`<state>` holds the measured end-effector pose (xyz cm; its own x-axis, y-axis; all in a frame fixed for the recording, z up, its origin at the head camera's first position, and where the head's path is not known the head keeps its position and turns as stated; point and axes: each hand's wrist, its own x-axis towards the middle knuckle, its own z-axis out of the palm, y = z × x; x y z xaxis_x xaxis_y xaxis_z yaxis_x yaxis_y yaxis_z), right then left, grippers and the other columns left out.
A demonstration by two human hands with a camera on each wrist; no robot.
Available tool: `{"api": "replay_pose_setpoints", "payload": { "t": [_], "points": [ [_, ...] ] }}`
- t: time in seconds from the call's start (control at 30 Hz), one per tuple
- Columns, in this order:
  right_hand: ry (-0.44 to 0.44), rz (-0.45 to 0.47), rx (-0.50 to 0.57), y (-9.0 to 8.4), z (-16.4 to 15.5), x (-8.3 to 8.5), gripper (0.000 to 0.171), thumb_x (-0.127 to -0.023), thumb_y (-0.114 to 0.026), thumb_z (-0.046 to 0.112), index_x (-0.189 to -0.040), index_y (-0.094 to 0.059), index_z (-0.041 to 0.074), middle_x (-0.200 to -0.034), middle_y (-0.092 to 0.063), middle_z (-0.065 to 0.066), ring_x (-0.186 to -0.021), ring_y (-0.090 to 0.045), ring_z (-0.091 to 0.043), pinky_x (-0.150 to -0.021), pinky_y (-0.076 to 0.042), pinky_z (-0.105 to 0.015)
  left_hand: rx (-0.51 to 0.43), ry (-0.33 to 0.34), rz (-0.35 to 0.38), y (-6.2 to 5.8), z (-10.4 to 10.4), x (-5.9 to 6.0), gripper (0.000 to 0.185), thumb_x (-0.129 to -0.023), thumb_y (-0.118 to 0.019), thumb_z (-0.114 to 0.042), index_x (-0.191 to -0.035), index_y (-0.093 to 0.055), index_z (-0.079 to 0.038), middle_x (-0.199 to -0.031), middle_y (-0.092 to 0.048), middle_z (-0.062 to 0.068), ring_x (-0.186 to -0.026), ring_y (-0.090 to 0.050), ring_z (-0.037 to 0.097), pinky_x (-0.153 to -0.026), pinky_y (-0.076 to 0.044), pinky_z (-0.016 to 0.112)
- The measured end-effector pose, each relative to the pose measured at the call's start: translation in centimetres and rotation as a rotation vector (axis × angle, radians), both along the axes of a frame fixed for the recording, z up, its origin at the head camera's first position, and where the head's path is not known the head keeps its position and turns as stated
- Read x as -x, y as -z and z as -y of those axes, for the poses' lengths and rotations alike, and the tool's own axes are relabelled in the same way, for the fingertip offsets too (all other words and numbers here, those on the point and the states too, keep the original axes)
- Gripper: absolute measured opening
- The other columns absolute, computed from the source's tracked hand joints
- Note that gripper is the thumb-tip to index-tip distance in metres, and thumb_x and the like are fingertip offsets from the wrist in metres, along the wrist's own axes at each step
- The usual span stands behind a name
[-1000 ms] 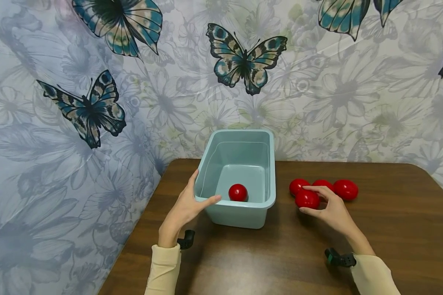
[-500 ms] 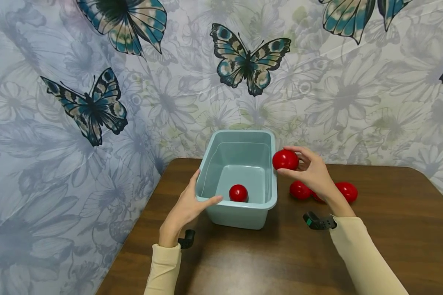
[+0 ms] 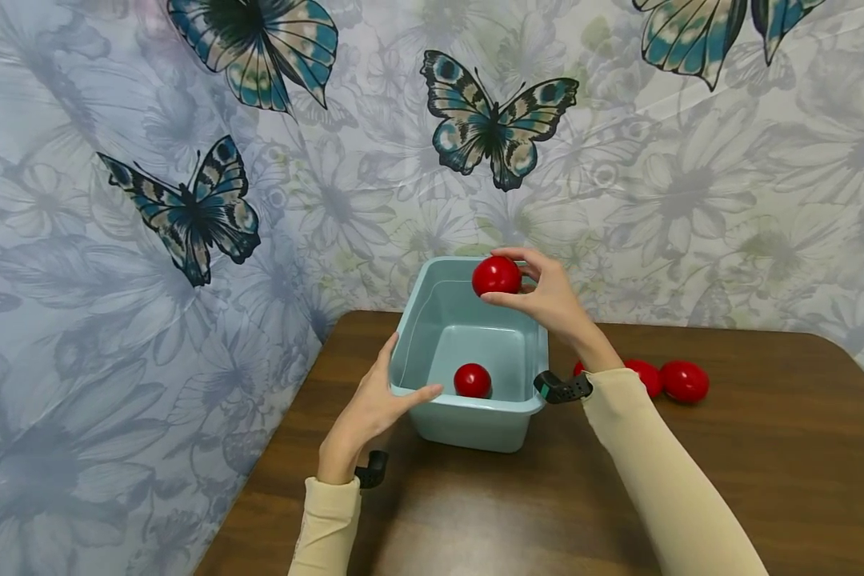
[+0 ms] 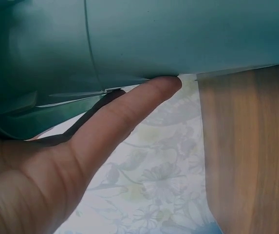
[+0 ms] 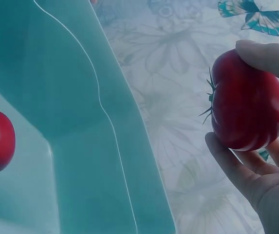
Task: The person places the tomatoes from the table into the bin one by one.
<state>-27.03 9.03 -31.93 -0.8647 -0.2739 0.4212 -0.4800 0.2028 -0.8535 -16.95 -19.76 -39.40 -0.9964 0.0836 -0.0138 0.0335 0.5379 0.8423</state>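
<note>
Right hand (image 3: 547,300) pinches a glossy red tomato (image 3: 497,275) in curled fingertips, above the far end of the pale teal rectangular plastic tub (image 3: 468,420). Left hand (image 3: 370,408) grips the tub's near-left rim, thumb hooked inside (a second red tomato (image 3: 472,380) lies on the tub floor).

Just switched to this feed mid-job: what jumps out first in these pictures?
A red tomato held in the right hand above the open teal bin, near its far rim. A second tomato lies on the bin floor, while the left hand grips the bin's near left corner. More red tomatoes sit on the brown table, right of the bin, before a butterfly-print backdrop.
</note>
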Motion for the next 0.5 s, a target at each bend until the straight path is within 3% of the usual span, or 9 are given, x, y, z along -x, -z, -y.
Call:
{"api": "replay_pose_setpoints", "payload": {
  "t": [0.27,0.5],
  "points": [
    [-0.008,-0.025,-0.031,0.7,0.8,0.5,0.06,-0.085,-0.087,0.005,-0.14,-0.063,0.002,-0.14,-0.057,-0.017,-0.119,-0.064,-0.037,-0.097,-0.058,-0.046,-0.004,0.0,-0.007,0.1,-0.1,0.1,0.123,-0.081,-0.085,-0.059,-0.17,-0.006,-0.026,-0.169,-0.028,0.01,-0.148,-0.038,0.036,-0.116,-0.035,0.065],
    [-0.025,0.03,-0.035,1.1,0.8,0.4,0.062,-0.087,-0.085,0.005,-0.144,-0.061,0.004,-0.143,-0.055,-0.016,-0.121,-0.063,-0.037,-0.091,-0.058,-0.03,-0.001,-0.001,-0.011,0.3,-0.1,0.3,0.123,-0.081,-0.084,-0.06,-0.17,-0.006,-0.026,-0.169,-0.028,0.01,-0.148,-0.039,0.036,-0.116,-0.035,0.065]
  ]
}}
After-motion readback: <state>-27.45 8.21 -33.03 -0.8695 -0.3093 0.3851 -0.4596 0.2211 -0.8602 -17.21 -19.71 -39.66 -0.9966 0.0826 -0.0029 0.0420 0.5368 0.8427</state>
